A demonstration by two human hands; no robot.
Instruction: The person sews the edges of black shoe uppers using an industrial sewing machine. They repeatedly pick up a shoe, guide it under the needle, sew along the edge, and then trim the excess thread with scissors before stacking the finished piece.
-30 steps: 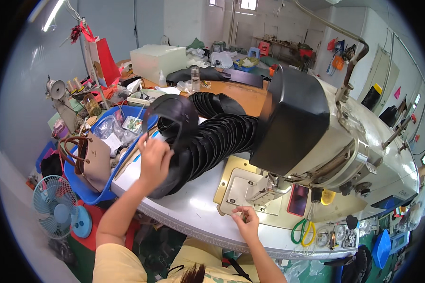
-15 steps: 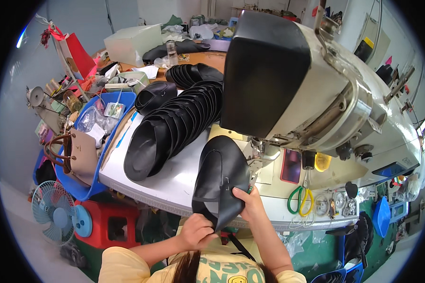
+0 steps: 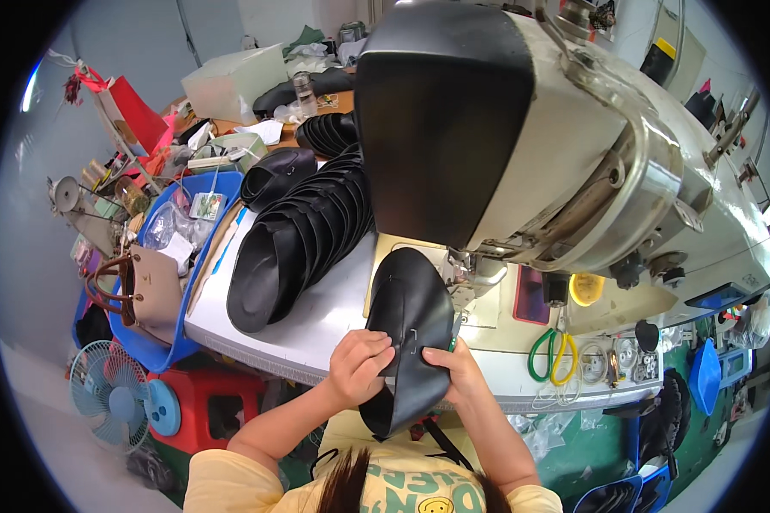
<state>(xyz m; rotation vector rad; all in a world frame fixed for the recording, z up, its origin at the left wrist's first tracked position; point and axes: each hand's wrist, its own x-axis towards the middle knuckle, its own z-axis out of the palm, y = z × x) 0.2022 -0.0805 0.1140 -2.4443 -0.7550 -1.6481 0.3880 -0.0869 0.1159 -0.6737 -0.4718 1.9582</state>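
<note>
In the head view, the left hand [image 3: 359, 366] and right hand [image 3: 455, 372] both pinch a curved black leather piece [image 3: 412, 338] between them at the near edge of the white worktable [image 3: 325, 321]. Beyond the left hand lies a fanned stack of black leather pieces [image 3: 304, 235]. Above the right hand looms the large grey sewing machine head [image 3: 522, 137], and farther beyond the left hand sits a pale rectangular plastic box [image 3: 235, 81].

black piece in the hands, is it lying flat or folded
Folded. The black piece curves over on itself, lifted partly off the white table; the left hand and right hand pinch it from either side.
</note>
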